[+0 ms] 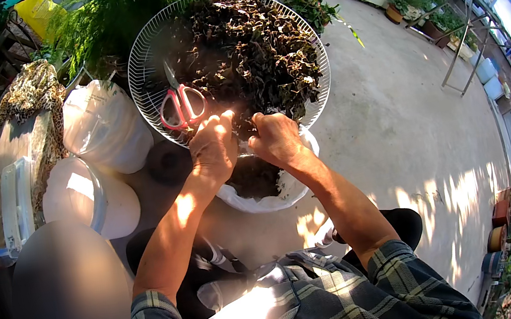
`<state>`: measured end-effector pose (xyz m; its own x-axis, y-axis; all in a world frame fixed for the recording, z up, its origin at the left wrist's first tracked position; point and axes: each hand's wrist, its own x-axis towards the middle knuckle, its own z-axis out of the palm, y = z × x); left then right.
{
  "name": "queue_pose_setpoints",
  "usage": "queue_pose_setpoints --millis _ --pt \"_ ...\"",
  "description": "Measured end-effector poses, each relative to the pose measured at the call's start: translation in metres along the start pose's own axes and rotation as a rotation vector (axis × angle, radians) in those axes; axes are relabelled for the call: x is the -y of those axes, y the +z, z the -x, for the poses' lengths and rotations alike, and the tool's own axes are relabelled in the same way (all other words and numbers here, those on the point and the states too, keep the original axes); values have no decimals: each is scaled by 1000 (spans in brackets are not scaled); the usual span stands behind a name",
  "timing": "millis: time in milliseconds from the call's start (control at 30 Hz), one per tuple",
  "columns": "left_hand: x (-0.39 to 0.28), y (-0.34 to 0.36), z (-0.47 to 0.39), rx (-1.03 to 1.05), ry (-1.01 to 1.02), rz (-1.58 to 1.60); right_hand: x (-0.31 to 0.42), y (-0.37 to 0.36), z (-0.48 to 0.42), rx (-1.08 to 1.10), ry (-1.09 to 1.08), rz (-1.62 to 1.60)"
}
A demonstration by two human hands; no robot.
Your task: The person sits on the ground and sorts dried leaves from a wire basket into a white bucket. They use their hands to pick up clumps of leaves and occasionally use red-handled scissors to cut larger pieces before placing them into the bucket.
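A round white wire basket (326, 98) holds a heap of dark, dried leafy plant matter (263, 53). Scissors with pink handles (183, 106) lie at its left side, blades pointing away from me. Both hands are at the basket's near edge with fingers bent. My left hand (214, 146) is just right of and below the scissors; my right hand (276, 137) is a short way to its right. Whatever lies between the fingertips is too small to tell. Below my hands stands a white-lined round container (270, 203) with dark material (253, 177) inside, partly hidden by my right hand and forearm.
On the left are a full white plastic bag (102, 126), a white bucket (117, 206), a clear plastic box (17, 207) and leopard-print cloth (32, 92). Leafy plants (114, 26) crowd behind the basket. Concrete floor (387, 103) extends right towards a metal frame (466, 36) and potted plants.
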<state>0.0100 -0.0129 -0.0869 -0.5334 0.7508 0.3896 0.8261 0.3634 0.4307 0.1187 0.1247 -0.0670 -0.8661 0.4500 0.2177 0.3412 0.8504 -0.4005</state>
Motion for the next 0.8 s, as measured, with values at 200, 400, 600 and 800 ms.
queue_pose_setpoints --millis 200,400,600,800 --pt "-5 8 -8 -79 6 -5 -11 6 -5 -88 55 -149" --pt "-27 -7 -17 -107 -46 345 -32 15 -12 -164 265 -683" --pt "-48 -13 -9 -89 -68 635 -35 -1 -11 -146 420 -1132" --pt "-72 -10 21 -79 105 587 -25 -17 -9 -214 414 -1019"
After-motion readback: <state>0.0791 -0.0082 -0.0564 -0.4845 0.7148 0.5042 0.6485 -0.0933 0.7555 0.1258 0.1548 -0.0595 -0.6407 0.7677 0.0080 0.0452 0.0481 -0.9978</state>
